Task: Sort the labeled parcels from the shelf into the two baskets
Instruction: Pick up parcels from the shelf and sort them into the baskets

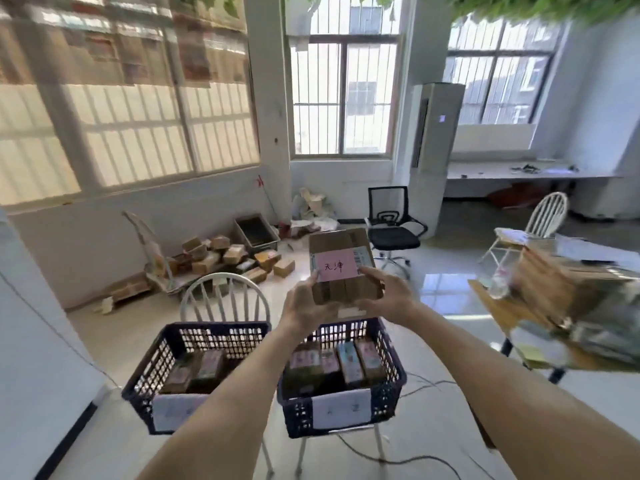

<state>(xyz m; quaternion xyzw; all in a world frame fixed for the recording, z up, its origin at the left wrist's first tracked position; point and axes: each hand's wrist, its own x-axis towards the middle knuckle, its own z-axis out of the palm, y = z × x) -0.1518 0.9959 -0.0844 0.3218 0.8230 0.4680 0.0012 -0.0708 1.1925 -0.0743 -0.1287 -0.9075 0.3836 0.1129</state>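
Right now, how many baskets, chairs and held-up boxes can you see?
Baskets: 2, left basket and right basket
Chairs: 3, near white chair, black office chair, far white chair
Held box: 1
Total: 6

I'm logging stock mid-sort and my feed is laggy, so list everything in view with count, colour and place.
Cardboard parcel: one, brown with pink label, held above the baskets.
Baskets: two, dark blue; left basket and right basket on white chairs, both holding parcels.
Loose parcels: a pile, brown, floor by far wall.
Office chair: one, black, behind.
Table: one, wooden, right, stacked with blurred parcels.
Left hand: grips parcel's left edge.
Right hand: grips parcel's right edge.
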